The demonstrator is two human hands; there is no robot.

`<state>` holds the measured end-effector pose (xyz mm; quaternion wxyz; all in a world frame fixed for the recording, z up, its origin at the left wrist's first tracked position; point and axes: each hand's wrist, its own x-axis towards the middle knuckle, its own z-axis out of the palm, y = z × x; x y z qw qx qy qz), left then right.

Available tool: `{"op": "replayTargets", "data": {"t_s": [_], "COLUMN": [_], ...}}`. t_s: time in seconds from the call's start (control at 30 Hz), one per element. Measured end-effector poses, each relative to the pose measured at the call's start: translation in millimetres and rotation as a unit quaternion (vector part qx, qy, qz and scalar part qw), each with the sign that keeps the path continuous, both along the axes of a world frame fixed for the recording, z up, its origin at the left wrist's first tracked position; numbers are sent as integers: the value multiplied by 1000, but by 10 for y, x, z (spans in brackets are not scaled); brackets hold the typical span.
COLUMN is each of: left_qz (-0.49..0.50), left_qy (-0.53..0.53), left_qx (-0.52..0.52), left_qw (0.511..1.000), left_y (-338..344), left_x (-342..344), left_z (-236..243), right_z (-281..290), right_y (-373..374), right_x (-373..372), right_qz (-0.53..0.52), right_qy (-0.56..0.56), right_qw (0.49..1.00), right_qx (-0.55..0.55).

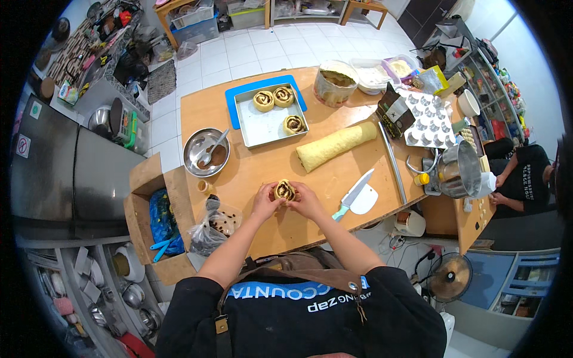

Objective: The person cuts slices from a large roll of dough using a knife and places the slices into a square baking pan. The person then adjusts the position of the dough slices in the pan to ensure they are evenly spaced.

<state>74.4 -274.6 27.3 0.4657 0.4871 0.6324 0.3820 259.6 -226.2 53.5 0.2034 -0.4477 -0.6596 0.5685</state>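
Observation:
Between my left hand (pixel 265 201) and my right hand (pixel 307 201), a raw swirled dough roll (pixel 285 191) with dark filling is held by the fingertips near the table's front edge. Both hands curl around its sides, left and right. Beyond them stands a square metal pan (pixel 259 124) on a blue board (pixel 231 110). Three similar swirled rolls (pixel 264 101) sit in it, two at the back and one at front right. A long filled dough log (pixel 337 146) lies to the right. Nearer me are a green-handled knife (pixel 357 190) and a white dough scraper (pixel 365 201).
At left are a metal bowl (pixel 191 149) with a spoon (pixel 206 157) and a plastic bag (pixel 209 238) beside dark raisin-like bits. A rolling pin-like metal rod (pixel 392 164), a white cup tray (pixel 428 116) and a mixer bowl (pixel 459 170) stand right. Another person (pixel 525 179) works at far right.

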Motion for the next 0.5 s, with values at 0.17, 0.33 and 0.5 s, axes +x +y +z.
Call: {"op": "replayTargets", "data": {"t_s": [0.17, 0.33, 0.5], "left_qz": [-65, -243, -286], "left_qy": [124, 446, 479], "left_qx": [-5, 152, 130], "left_qw": [990, 848, 820], "left_y": [26, -128, -89], "left_x": [-15, 62, 145], "left_z": [144, 259, 307], "right_z": [74, 146, 90], "right_y": [13, -28, -58], "right_x": [-24, 220, 423], "right_qz": [3, -8, -32], "right_qy": [-93, -111, -123], "right_qw": [988, 969, 973], "right_qx": [127, 220, 195]}}
